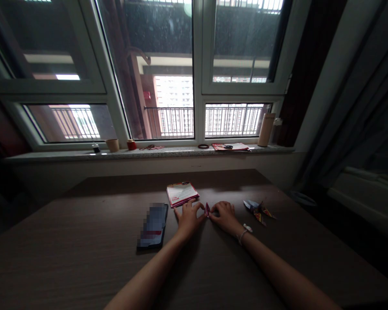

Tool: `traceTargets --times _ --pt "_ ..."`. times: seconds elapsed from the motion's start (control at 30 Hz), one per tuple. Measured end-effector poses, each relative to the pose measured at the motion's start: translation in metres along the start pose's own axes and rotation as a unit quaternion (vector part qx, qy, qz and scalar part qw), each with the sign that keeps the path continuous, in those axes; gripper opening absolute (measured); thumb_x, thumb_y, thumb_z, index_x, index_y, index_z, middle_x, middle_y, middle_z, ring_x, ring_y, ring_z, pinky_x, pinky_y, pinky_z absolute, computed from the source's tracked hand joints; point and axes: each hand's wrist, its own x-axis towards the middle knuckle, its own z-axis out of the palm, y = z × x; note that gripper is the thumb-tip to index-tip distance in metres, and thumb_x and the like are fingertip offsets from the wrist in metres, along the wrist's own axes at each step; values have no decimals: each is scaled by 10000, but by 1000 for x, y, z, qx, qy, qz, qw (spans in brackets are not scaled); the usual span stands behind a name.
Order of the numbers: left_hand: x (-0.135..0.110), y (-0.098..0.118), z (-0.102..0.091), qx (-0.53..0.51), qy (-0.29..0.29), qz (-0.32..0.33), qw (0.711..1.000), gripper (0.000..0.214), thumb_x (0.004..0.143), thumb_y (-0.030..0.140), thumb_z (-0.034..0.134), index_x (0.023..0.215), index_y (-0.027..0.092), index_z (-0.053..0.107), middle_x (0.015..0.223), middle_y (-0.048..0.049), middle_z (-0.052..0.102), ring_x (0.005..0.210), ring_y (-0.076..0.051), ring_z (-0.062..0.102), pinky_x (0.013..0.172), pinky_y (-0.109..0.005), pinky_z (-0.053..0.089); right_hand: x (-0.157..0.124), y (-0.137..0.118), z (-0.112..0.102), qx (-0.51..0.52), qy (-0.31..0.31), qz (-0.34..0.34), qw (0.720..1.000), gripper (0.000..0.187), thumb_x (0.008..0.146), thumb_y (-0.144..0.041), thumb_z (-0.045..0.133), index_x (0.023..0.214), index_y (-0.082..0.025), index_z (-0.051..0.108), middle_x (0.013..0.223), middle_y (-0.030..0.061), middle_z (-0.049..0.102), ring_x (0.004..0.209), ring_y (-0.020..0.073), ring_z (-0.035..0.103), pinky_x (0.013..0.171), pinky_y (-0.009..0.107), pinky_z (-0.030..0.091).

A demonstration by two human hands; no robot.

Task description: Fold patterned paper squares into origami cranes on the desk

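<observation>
A small folded piece of red-purple paper (207, 209) stands between my hands, low over the table. My left hand (189, 218) pinches its left side between thumb and forefinger. From the other side, the thumb and forefinger of my right hand (225, 216) close on its right edge; a pale bracelet circles that wrist. Just beyond my left hand lies a stack of red-edged paper sheets (182, 193), white side up. Several folded paper pieces (258, 211), patterned in yellow, red and white, rest to the right of my right hand.
A phone (152, 227) lies on the brown table (84, 241) left of my left arm. Along the windowsill (181, 150) stand a paper cup (112, 145), a small red container (131, 144), more paper with scissors (230, 147), and a tall bottle (266, 130).
</observation>
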Motion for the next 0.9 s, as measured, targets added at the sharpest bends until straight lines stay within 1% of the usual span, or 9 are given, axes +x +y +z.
traceTargets --times 0.1,0.23,0.53,0.63,0.77,0.9 --pt "-1 0 1 12 9 6 1000 172 845 462 650 977 373 715 1410 -25 537 1298 -304 458 1073 -754 95 0 -1 -2 4 -12 -2 1000 145 843 -357 612 907 -246 680 1120 44 644 1227 286 444 1117 536 145" --pt "-1 -2 2 17 8 5 1000 160 841 468 655 943 374 735 1411 -28 540 1308 -301 449 1074 -761 57 -2 -2 -4 8 -14 -3 1000 173 859 -381 603 920 -241 684 1129 54 641 1231 286 443 1121 533 147" --pt "-1 -1 2 41 9 0 999 179 859 492 619 890 384 759 1383 -21 572 1292 -296 464 1083 -760 55 -1 -2 -5 -4 -12 3 1000 187 863 -411 614 909 -256 706 1127 44 653 1212 284 468 1114 516 169" --pt "-1 1 0 49 1 2 999 185 860 499 612 902 391 756 1385 -10 570 1294 -306 456 1074 -773 56 -3 -4 -8 -7 -16 -1 1000 200 872 -416 599 921 -257 710 1126 43 652 1202 277 471 1099 493 195" --pt "-2 2 -1 62 -3 8 998 199 868 492 603 957 381 742 1395 -14 561 1298 -314 447 1079 -772 53 -4 -7 -10 -2 -20 -8 1000 207 884 -403 581 996 -277 701 1143 38 651 1207 272 463 1093 490 192" --pt "-3 2 -1 74 -8 17 997 204 873 482 600 972 368 738 1431 -25 529 1317 -325 420 1083 -766 57 -3 -5 -10 5 -15 -4 1000 190 864 -400 604 964 -296 729 1124 29 659 1179 262 474 1066 442 231"
